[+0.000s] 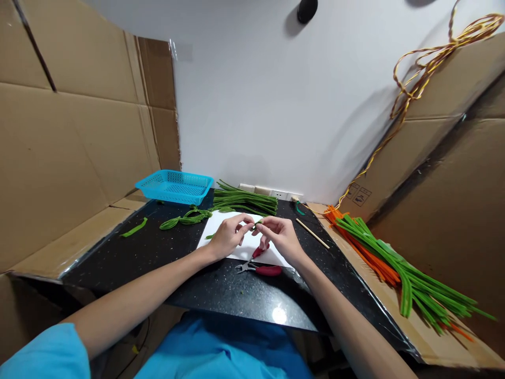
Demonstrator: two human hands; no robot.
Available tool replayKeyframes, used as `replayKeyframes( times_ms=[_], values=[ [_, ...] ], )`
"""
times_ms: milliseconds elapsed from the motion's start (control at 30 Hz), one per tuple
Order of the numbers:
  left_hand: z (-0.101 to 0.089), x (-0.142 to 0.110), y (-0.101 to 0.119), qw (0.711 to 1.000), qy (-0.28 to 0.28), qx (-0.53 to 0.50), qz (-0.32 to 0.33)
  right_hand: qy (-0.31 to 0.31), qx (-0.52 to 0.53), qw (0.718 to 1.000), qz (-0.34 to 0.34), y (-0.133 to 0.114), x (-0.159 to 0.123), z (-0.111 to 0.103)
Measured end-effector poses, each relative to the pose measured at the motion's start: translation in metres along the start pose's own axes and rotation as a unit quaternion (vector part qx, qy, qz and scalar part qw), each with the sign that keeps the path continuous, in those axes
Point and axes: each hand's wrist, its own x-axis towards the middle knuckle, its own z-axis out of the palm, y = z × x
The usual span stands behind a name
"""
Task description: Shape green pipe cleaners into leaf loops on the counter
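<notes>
Short green pipe cleaner (256, 225) pinched between fingertips of left hand (229, 237) and right hand (281, 236), above white sheet (221, 221). Red-handled pliers (258, 267) at sheet's near edge. Black speckled countertop (165, 263); blue basket (174, 186), green stems (244, 200) behind; cardboard walls (71, 147) flanking, white wall (276, 105) beyond.

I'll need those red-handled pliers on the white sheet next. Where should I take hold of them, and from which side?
Probably by the red-handled pliers' two red grips, coming from above on the right: the handles splay toward the right hand, while the metal jaws point left on the white paper sheet.
</notes>
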Motion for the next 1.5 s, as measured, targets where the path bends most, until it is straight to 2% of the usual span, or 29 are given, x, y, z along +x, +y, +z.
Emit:
replayKeyframes(
  times_ms=[233,500,800,967,1100,1200,1333,1500],
  values=[
    [0.002,0.0,0.002,0.998,-0.003,-0.062,-0.017,0.005,-0.021,1.0,-0.006,-0.001,0.0,0.0],
    [0.0,0.002,0.002,0.999,0.04,-0.004,0.001,0.03,-0.002,1.0,-0.009,0.0,0.001,0.0],
    [0.0,-0.002,0.006,0.999,0.031,0.041,0.013,0.032,-0.008,0.999,-0.026,0.003,0.002,-0.002],
    [0.001,0.002,0.006,0.997,0.02,-0.067,-0.041,0.069,-0.004,0.997,-0.041,0.005,0.003,-0.003],
    [0.002,0.006,0.004,0.981,-0.044,-0.16,-0.101,0.084,0.008,0.995,-0.054,0.004,0.004,-0.003],
    [0.003,0.007,0.005,0.963,-0.06,-0.222,-0.143,0.08,0.004,0.995,-0.053,0.004,0.004,-0.004],
    [0.0,0.008,0.008,0.942,-0.076,-0.258,-0.201,0.07,-0.024,0.996,-0.05,0.007,0.004,-0.005],
    [-0.002,0.008,0.012,0.928,-0.071,-0.279,-0.236,0.065,-0.054,0.995,-0.06,0.006,0.002,-0.005]
  ],
)
